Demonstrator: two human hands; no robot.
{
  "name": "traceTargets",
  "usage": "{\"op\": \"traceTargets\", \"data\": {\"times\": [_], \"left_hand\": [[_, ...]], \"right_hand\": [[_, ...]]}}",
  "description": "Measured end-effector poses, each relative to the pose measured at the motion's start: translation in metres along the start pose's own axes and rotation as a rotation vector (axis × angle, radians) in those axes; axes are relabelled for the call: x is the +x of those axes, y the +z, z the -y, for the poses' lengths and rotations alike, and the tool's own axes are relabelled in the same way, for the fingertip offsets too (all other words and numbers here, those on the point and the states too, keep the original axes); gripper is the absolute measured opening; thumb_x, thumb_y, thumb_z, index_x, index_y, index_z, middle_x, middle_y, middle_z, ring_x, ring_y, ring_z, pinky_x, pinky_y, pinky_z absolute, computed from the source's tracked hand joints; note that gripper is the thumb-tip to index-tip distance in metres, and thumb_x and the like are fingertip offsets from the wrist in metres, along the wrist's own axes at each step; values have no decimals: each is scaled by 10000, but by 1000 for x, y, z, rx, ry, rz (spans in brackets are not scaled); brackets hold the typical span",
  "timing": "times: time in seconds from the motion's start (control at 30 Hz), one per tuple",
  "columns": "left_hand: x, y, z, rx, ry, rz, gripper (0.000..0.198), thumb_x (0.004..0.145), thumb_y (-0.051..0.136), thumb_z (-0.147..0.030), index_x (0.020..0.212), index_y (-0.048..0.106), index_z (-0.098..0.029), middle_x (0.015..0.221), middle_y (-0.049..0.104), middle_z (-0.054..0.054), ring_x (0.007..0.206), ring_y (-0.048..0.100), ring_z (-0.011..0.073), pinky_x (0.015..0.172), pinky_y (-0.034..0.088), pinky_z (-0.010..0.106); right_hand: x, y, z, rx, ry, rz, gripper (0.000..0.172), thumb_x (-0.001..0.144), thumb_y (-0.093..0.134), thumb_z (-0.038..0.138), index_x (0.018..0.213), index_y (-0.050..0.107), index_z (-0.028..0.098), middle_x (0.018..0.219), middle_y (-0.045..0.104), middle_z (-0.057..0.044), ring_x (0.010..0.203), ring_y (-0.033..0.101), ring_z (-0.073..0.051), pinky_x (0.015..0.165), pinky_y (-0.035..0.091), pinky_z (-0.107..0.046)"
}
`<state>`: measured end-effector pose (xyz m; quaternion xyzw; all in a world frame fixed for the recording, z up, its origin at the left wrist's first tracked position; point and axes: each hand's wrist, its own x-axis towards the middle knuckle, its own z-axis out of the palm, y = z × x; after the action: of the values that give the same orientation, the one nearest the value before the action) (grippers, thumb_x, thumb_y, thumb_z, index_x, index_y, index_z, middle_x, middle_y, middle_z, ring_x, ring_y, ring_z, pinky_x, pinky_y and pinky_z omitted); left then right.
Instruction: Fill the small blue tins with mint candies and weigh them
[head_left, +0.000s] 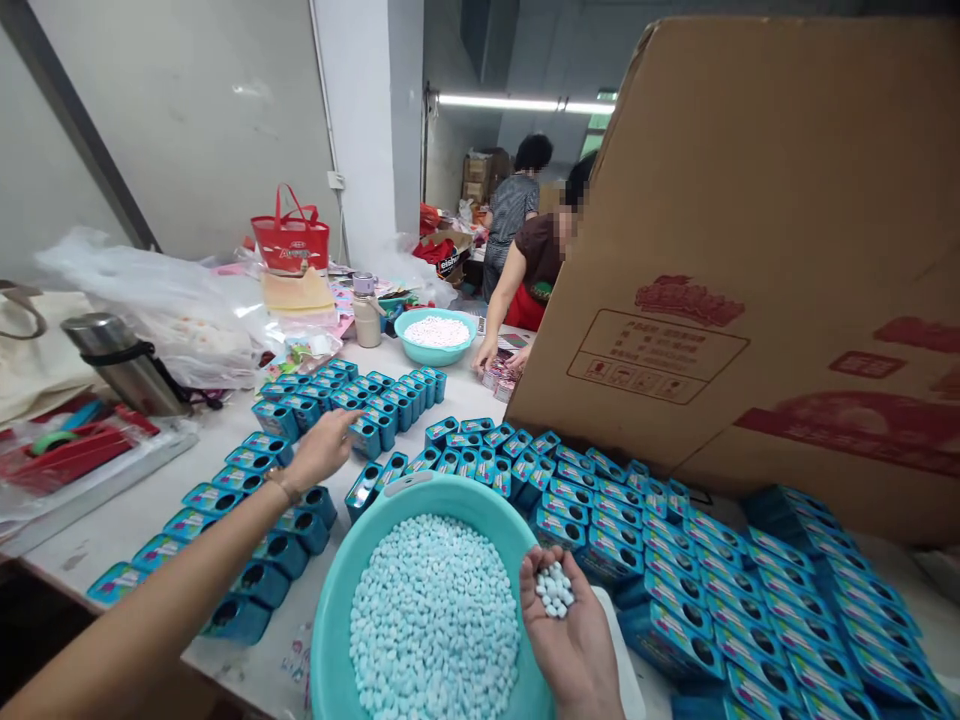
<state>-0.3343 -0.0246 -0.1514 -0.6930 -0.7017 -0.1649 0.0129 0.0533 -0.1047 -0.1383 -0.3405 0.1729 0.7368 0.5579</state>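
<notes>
My right hand [574, 635] is cupped palm up at the right rim of a turquoise basin [330, 610], holding a small heap of pale blue pellets [555, 590]. The basin holds a large mass of the same pellets [435, 620]. My left hand [322, 452] reaches over the table with its fingers closed at the near corner of a blue box [366, 437], which has a round hole in its top. The fingertips are partly hidden. Many similar blue boxes stand in rows left of the basin [247, 460], behind it and to the right [675, 580].
A large cardboard carton [750, 230] rises at the right. At the left are a steel thermos [124, 360], a red tape dispenser [75, 450] and plastic bags [165, 310]. Farther back stand a bottle [366, 315] and another basin [437, 350]. A co-worker's hand [486, 355] touches a stack of cards.
</notes>
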Motion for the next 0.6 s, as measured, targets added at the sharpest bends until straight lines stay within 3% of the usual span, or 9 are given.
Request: {"op": "traceTargets", "data": {"times": [0.1, 0.17, 0.37, 0.47, 0.6], "left_hand": [[30, 1, 23, 81, 128, 79, 848, 660, 570, -86, 1453, 304, -224, 1511, 315, 137, 1365, 324, 322, 1044, 355, 425], [42, 11, 32, 124, 204, 137, 920, 603, 595, -62, 1454, 298, -248, 1557, 230, 125, 1402, 256, 336, 1059, 336, 440], [44, 47, 40, 207, 265, 151, 703, 741, 486, -85, 1426, 351, -163, 1516, 312, 184, 1363, 331, 345, 1028, 360, 477], [39, 52, 40, 223, 241, 113, 600, 778, 472, -114, 1373, 413, -154, 1492, 349, 201, 1355, 333, 367, 1031, 343, 521], [38, 48, 37, 224, 248, 102, 571, 724, 566, -152, 1287, 476, -170, 1436, 433, 174, 1381, 295, 346, 1087, 285, 511]], "right_hand": [[2, 0, 4, 18, -13, 10, 186, 890, 460, 138, 753, 584, 161, 668, 636, -3, 664, 654, -120, 645, 597, -297], [3, 0, 6, 33, -20, 14, 181, 883, 465, 129, 753, 587, 161, 671, 636, -7, 663, 653, -123, 640, 598, -300], [4, -5, 14, 60, -48, -7, 148, 858, 493, 112, 758, 589, 164, 682, 642, -17, 686, 666, -142, 637, 602, -317], [4, -7, 16, 46, -56, -3, 108, 834, 529, 107, 765, 587, 166, 685, 641, -10, 683, 666, -138, 643, 601, -310], [4, -9, 16, 49, -50, -2, 128, 851, 504, 109, 771, 585, 166, 688, 645, -18, 678, 668, -141, 641, 600, -317]]}}
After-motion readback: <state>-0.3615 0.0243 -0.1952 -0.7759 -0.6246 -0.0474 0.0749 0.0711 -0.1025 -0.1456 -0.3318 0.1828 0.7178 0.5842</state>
